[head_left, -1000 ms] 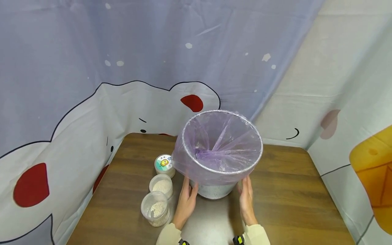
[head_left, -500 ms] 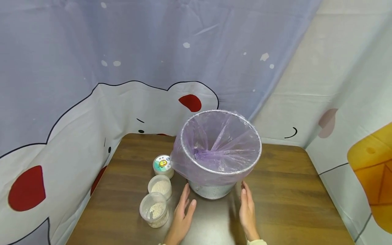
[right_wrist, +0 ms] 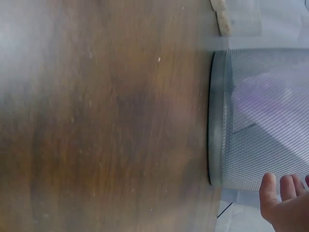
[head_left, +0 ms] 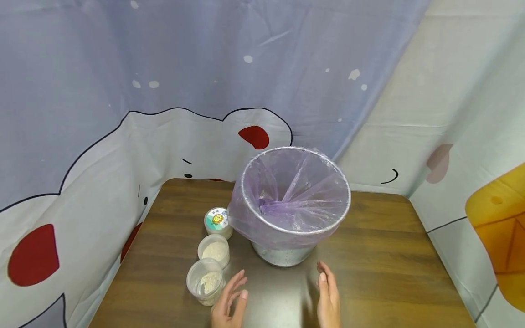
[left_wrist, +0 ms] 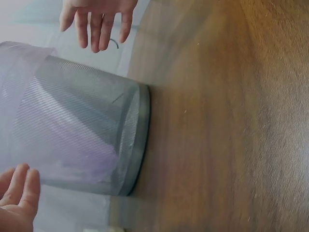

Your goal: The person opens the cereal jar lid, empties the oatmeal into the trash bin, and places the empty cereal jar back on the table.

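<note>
Wire-mesh wastebasket (head_left: 283,257), one, silver-grey: upper wall hidden beneath the liner's overhang; floor hidden under the film; top cut off in both wrist views.

Bin liner (head_left: 307,193), one, thin translucent purple plastic: turned over the round rim, skirt hanging loose outside, creases running to a darker gathered knot within; its purple mass shows through the mesh.

Location: upright on the wood-grain tabletop (head_left: 389,269), in front of the printed cloth backdrop (head_left: 197,68), right of three tubs.

Left hand (head_left: 228,304): released, fingers loosely bent, near the front tub; whether they touch cannot be told. Right hand (head_left: 328,296): released, fingers relaxed, apart from the basket. Both cut off at the lower edge of the head view.

Clear plastic tubs, in a row: lidded tub (head_left: 217,220), printed label; middle tub (head_left: 215,251), pale contents; front tub (head_left: 207,291), pale flakes and a grey sliver, indistinct.
</note>
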The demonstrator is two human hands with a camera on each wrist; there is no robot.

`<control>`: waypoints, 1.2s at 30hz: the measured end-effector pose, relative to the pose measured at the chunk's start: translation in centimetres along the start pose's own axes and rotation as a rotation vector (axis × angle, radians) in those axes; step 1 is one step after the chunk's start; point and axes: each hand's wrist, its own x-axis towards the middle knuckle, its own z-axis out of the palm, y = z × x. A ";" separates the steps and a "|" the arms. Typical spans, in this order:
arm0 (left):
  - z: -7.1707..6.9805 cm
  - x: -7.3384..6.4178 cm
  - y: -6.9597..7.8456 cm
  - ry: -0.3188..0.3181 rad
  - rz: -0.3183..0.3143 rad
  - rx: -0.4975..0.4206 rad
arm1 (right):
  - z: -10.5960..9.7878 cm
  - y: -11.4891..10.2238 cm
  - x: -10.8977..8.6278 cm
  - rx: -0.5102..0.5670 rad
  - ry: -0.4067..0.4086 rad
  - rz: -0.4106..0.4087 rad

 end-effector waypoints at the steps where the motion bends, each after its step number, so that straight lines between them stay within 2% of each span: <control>1: -0.1 0.0 0.1 0.033 0.007 -0.022 | 0.1 -0.2 -0.2 -0.001 0.004 -0.004; 4: -0.3 0.4 0.3 0.148 0.048 -0.135 | 0.3 -0.8 -0.6 -0.004 -0.005 0.009; 7: -0.4 1.0 0.5 0.249 0.126 -0.256 | 0.5 -1.2 -1.0 -0.014 -0.025 0.002; 10: -0.7 1.2 0.6 0.343 0.167 -0.227 | 0.7 -1.5 -1.2 -0.032 -0.041 -0.013; 13: -1.2 1.4 0.6 0.445 0.159 -0.099 | 1.1 -1.9 -1.3 -0.043 -0.058 -0.021; 16: -2.1 1.6 0.5 0.568 0.118 0.108 | 1.5 -2.2 -1.5 -0.044 -0.087 -0.069; 18: -2.9 1.8 0.3 0.641 0.050 0.288 | 1.9 -2.4 -1.6 -0.032 -0.108 -0.090; 20: -3.8 1.9 0.1 0.682 -0.052 0.436 | 2.2 -2.5 -1.6 -0.026 -0.138 -0.101; 21: -4.2 1.9 -0.1 0.683 -0.103 0.480 | 2.4 -2.6 -1.7 -0.018 -0.149 -0.102; 23: -4.9 1.8 -0.6 0.635 -0.219 0.522 | 2.6 -2.7 -1.7 -0.021 -0.185 -0.110; 25: -5.2 1.5 -1.2 0.566 -0.326 0.491 | 2.7 -2.7 -1.8 -0.022 -0.233 -0.129; 28: -5.3 0.8 -2.0 0.443 -0.451 0.398 | 2.9 -2.7 -1.8 -0.018 -0.305 -0.181; 30: -5.2 0.3 -2.4 0.375 -0.519 0.346 | 3.0 -2.7 -1.8 -0.006 -0.328 -0.205; 32: -5.2 -0.1 -2.7 0.327 -0.567 0.340 | 3.2 -2.6 -1.8 0.001 -0.335 -0.224; 34: -5.1 -0.5 -3.0 0.303 -0.608 0.349 | 3.4 -2.5 -1.9 0.010 -0.334 -0.221; 36: -5.1 -0.6 -3.4 0.307 -0.630 0.393 | 3.5 -2.4 -1.9 0.009 -0.326 -0.226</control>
